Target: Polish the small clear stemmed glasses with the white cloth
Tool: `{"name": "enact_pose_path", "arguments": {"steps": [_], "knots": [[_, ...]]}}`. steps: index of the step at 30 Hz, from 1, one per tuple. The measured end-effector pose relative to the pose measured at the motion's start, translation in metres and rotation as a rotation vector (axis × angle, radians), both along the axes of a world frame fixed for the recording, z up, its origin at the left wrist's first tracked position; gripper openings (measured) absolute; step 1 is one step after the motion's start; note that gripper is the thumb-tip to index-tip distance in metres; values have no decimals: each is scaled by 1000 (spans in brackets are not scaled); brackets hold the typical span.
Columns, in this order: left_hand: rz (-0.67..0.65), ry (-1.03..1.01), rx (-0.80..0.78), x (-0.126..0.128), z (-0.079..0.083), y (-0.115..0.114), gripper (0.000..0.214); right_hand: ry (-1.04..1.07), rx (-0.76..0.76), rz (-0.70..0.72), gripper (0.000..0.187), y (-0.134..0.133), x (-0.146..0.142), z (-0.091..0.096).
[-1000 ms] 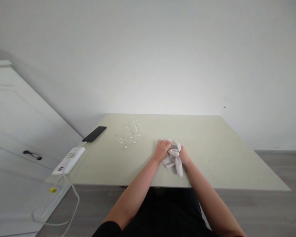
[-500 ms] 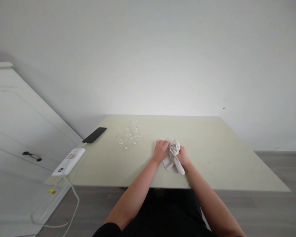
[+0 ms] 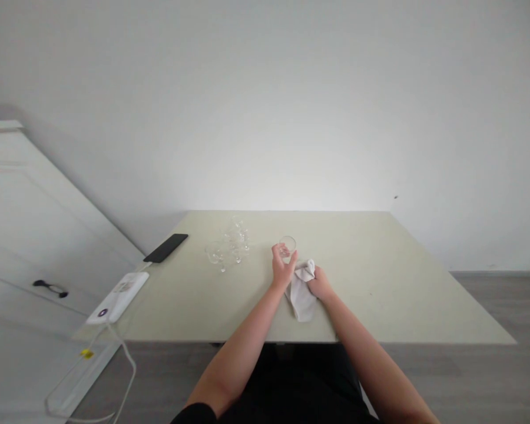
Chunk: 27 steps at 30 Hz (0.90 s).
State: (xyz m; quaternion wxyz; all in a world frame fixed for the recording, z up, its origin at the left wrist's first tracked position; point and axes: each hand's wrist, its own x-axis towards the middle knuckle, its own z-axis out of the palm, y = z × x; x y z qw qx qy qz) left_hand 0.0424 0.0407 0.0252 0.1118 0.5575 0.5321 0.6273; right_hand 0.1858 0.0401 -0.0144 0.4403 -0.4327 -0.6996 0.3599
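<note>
My left hand is closed around a clear drinking glass, its round rim showing above the fingers. Whether the glass has a stem is hidden by the hand. To the right, my right hand grips a whitish cloth that hangs down in folds toward the table's front edge. The cloth's upper corner is bunched near the right fingers, close to the left wrist. Left of my hands, several clear stemmed glasses stand grouped on the pale table.
A black flat device lies at the table's left edge. Beside it a white power strip rests near the corner, with a white cable drooping off. A white cabinet stands at left, and the wall rises behind the table.
The cloth has come away from the glass and now hangs from my right hand. My left hand has moved slightly forward, the glass rim now exposed. The view has shifted slightly.
</note>
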Motion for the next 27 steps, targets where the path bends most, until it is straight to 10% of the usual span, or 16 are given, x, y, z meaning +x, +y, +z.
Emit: {"name": "enact_pose_path", "arguments": {"steps": [7,15,27], "knots": [[-269,72,-83,55,52,29,41,-26,15,10,15,1,1,-3],[-346,83,-413,113,26,91,34,97,30,37,19,4,2,-6],[-347,49,-550,135,12,124,39,282,-42,48,19,9,3,-8]]}}
